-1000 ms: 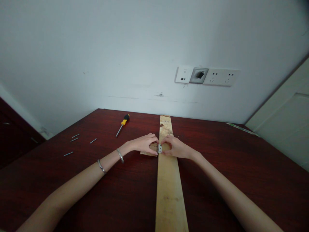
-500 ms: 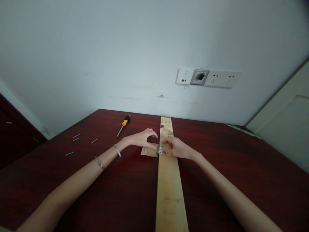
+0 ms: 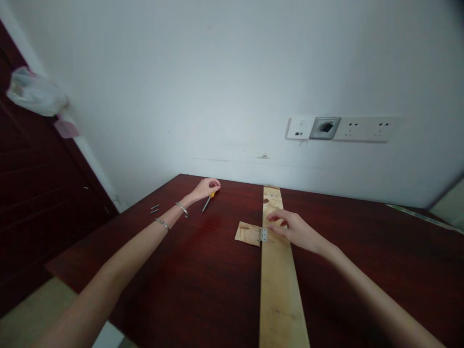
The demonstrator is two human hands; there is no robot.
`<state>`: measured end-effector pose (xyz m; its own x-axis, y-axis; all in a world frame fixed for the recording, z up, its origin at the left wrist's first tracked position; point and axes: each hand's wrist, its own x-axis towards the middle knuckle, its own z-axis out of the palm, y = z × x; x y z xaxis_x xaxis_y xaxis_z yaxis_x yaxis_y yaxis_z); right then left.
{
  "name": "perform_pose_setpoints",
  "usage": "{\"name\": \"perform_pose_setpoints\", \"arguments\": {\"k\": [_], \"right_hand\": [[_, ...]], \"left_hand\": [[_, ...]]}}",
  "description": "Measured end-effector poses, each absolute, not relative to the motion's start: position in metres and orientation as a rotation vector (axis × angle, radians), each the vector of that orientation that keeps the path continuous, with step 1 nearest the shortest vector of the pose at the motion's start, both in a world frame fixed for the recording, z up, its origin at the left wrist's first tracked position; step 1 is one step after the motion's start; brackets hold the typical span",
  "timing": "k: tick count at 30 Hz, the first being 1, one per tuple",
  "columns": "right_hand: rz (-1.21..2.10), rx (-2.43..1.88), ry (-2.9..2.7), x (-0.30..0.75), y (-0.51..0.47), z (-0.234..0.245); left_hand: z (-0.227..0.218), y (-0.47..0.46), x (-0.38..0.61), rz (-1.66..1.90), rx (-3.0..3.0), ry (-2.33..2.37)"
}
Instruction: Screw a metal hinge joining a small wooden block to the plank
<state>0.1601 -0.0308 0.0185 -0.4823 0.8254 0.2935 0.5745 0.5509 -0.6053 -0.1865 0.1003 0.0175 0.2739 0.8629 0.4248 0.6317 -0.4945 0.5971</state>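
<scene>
My left hand (image 3: 206,188) is at the far side of the table, its fingers curled over the handle of a screwdriver (image 3: 206,203). The black handle is hidden by the hand; a bit of yellow and the metal shaft show below it. My right hand (image 3: 292,228) hovers over a long wooden board (image 3: 278,290), thumb and fingers apart with nothing between them. Just left of its fingertips, a small metal hinge (image 3: 264,235) lies on the board's left edge. A short wooden piece (image 3: 248,233) lies against the board there, beside the hinge.
Two screws (image 3: 154,211) lie on the dark red table (image 3: 203,280), left of my left forearm. The wall behind carries a row of sockets (image 3: 366,129). A white plastic bag (image 3: 36,94) hangs at the door on the left. A thin strip (image 3: 424,216) lies at the far right.
My left hand has left the hinge and moved left and away to the screwdriver. My right hand has drawn back slightly from the hinge. The view has swung left.
</scene>
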Motion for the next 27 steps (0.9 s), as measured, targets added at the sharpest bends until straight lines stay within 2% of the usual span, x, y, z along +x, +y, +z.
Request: {"name": "perform_pose_setpoints", "arguments": {"k": [6,11,20,27], "right_hand": [[0.604,-1.083,-2.234,0.152,-0.027,0.021],[0.594,-1.020,-2.251,0.141,-0.022,0.024],[0.582,-0.995,-2.295,0.128,-0.023,0.021],[0.614,-1.052,-2.276,0.135,-0.031,0.026]], "left_hand": [[0.050,0.063,-0.294,0.699,2.290,1.643],[0.048,0.023,-0.349,0.451,2.223,1.743],[0.003,-0.006,-0.350,0.266,2.219,1.795],[-0.006,0.005,-0.337,0.228,2.205,1.834]]}}
